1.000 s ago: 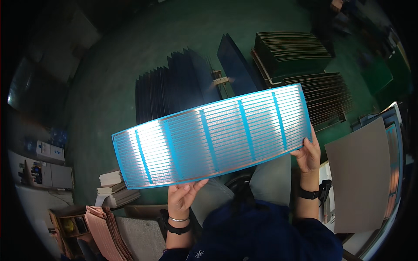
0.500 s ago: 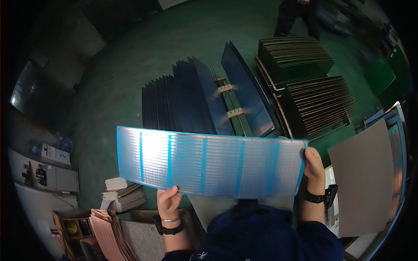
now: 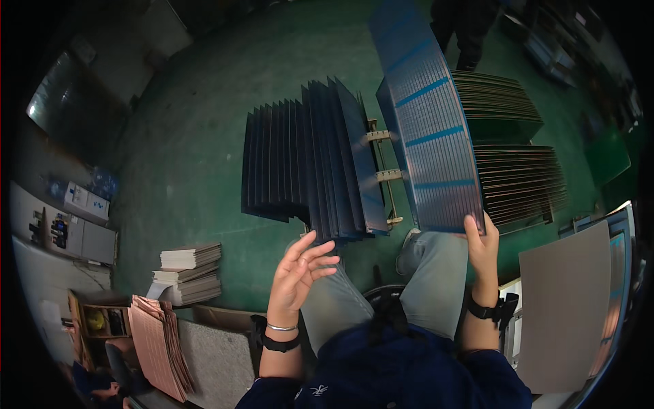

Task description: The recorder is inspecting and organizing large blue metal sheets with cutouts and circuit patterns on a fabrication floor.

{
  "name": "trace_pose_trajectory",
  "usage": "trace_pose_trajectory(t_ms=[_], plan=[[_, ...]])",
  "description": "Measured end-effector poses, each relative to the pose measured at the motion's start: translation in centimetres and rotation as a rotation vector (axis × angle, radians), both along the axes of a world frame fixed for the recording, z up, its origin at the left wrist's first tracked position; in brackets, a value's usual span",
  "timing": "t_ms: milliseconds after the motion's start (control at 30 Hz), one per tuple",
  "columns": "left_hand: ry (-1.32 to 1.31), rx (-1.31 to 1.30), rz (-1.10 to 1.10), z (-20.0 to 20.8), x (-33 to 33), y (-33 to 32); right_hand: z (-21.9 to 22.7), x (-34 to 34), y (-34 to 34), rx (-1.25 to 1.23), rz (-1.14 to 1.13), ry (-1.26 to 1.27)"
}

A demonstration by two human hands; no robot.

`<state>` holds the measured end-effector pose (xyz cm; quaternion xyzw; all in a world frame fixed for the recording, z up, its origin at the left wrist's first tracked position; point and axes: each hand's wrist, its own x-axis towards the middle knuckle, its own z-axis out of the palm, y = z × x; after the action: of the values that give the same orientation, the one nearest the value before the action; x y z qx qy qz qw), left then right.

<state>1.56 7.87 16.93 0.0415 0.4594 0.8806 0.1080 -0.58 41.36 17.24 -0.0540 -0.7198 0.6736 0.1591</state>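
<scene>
A long, thin panel with fine ridged lines and bright blue cross stripes stands on end in front of me, leaning slightly. My right hand grips its near lower corner, thumb on the face. My left hand holds nothing, its fingers apart, just in front of a row of upright dark blue panels. Between that row and the held panel, cream slotted bars show on a rack. Part of another blue panel is visible behind the held one.
At the right stand two groups of green-dark boards with coppery edges. Nearer, a large grey sheet leans upright. Left of me are a stack of pale sheets and copper-coloured sheets. A person's dark-clad legs appear at the far right.
The panel has turned from lying crosswise in both hands to standing on end, pointing away. My left hand has let go of its edge; my right hand still holds its corner.
</scene>
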Motion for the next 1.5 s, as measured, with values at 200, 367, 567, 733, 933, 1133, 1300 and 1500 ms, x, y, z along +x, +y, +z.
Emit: trace_pose_trajectory(t_ms=[200,367,567,733,933,1133,1300,1500], plan=[[-0.017,-0.036,-0.009,-0.8,0.8,-0.5,-5.9,-5.9,-2.7,0.464,-0.191,0.104],[-0.059,-0.042,0.018,-0.8,1.2,-1.2,-7.9,-7.2,-4.2,0.622,-0.163,-0.052],[-0.086,-0.032,0.033,-1.0,1.0,-1.3,-10.2,-8.1,-3.9,0.621,-0.136,-0.031],[-0.09,-0.038,0.021,-0.9,0.6,-0.7,-9.2,-7.9,-3.9,0.585,-0.097,-0.116],[-0.088,-0.057,0.002,-0.8,0.2,-0.4,-11.3,-5.6,-1.5,0.63,-0.054,-0.297],[-0.111,-0.076,0.014,-1.0,0.0,-0.2,-8.6,-2.0,-5.7,0.975,0.224,-0.342],[-0.105,-0.081,-0.003,-0.4,-0.2,0.6,-10.6,-3.7,-10.9,0.982,0.347,-0.268],[-0.12,-0.117,0.022,-0.6,1.1,-0.3,-11.6,-5.4,-10.3,0.81,0.236,-0.309]])
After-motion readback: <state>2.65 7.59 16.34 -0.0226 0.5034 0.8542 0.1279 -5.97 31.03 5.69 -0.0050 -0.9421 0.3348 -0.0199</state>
